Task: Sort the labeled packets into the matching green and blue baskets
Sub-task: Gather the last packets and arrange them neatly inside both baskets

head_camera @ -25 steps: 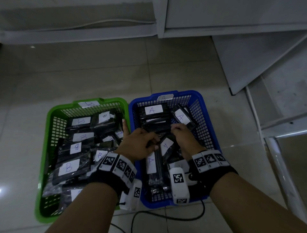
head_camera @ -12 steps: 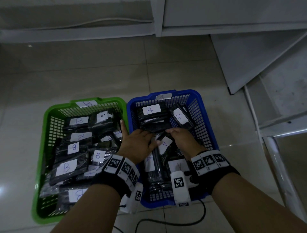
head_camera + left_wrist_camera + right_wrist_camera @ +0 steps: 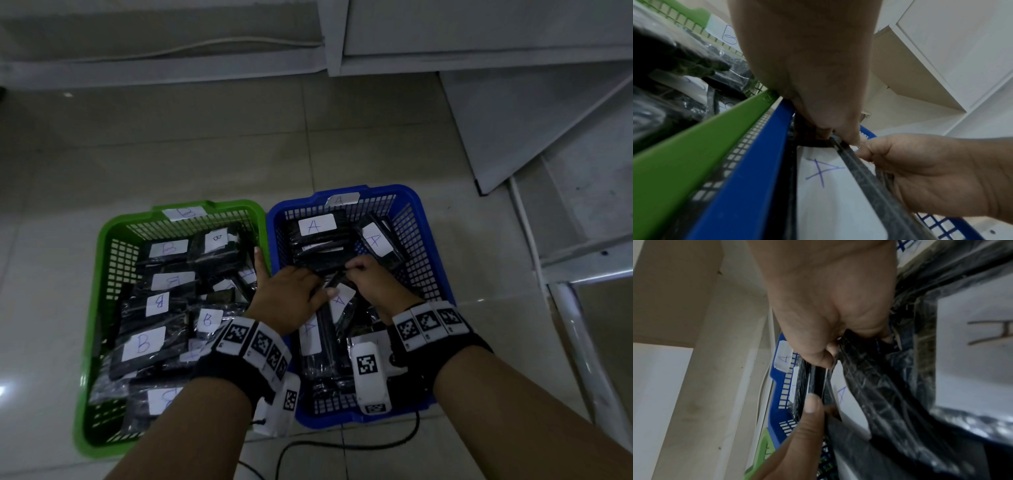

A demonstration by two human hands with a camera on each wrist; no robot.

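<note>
The blue basket (image 3: 435,246), tagged A, holds several black packets with white A labels (image 3: 315,226). The green basket (image 3: 102,260), tagged B, is full of B packets (image 3: 142,343). Both hands are inside the blue basket, close together. My left hand (image 3: 318,284) pinches the top edge of upright A packets (image 3: 824,170), with its index finger stretched along the green rim. My right hand (image 3: 352,270) grips the edge of a black A packet (image 3: 869,386) next to them. The left thumb (image 3: 812,404) presses against the packet edges.
The baskets stand side by side on a tiled floor (image 3: 205,154). White cabinet fronts (image 3: 479,31) run along the back. A leaning white panel (image 3: 531,120) and metal frame (image 3: 582,342) are on the right. A black cable (image 3: 342,445) trails on the floor near me.
Both hands have stayed in the blue basket and drawn a little closer. The upright A packet between them has shifted slightly.
</note>
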